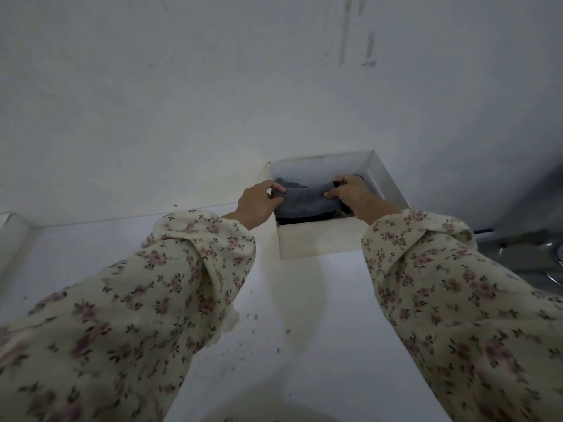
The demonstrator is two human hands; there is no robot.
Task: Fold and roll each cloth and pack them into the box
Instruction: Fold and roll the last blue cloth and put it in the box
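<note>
Left hand (257, 202) and right hand (350, 193) each pinch an end of the grey rolled cloth (304, 202) over the white box (316, 242)

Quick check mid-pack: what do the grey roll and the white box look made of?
The grey roll: soft matte fabric, weave too blurred to tell; it sags and creases between the left hand and right hand gripping its ends. The white box: thin, stiff, flat walls with sharp corners, matte; probably cardboard, possibly plastic.
</note>
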